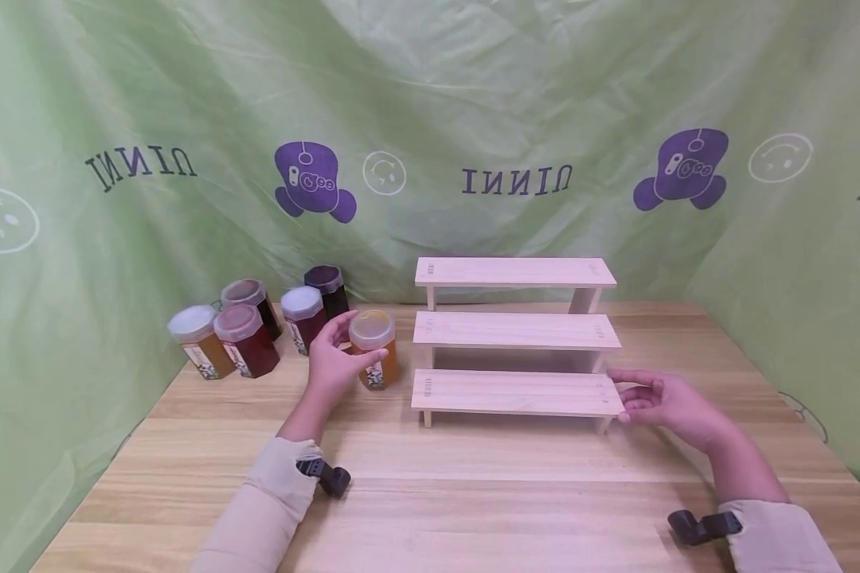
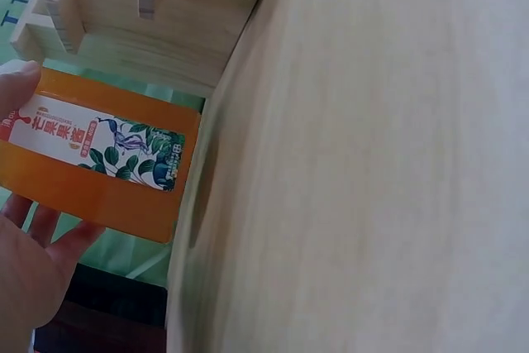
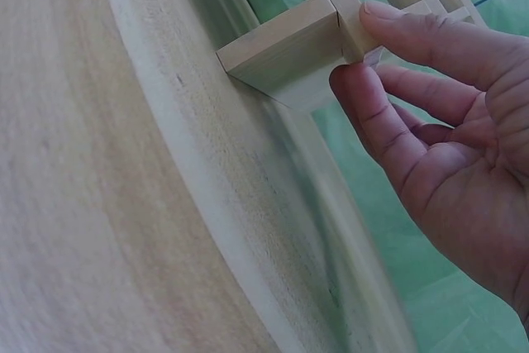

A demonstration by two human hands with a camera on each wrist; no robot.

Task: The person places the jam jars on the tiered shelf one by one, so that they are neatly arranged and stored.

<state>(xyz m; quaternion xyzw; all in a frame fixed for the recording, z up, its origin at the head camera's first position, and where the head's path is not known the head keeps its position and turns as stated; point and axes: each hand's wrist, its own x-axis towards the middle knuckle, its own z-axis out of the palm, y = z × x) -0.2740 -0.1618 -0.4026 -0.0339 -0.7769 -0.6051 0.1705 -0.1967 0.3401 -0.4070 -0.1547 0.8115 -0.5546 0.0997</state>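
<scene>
My left hand holds a jar of orange jam with a clear lid, thumb on one side and fingers on the other. Its white label with leaves and fruit faces the left wrist camera, where the jar is close to the tabletop; whether it touches is unclear. To its right stands a three-step wooden display shelf. At the right end of the lowest step, my right hand pinches the board's corner. In the right wrist view, thumb and fingertips of that hand meet the board end above a leg.
Left of my left hand stand several other jars: an orange one, a red one, a dark one, a white-lidded dark red one and a near-black one. A green printed curtain hangs behind the wooden table.
</scene>
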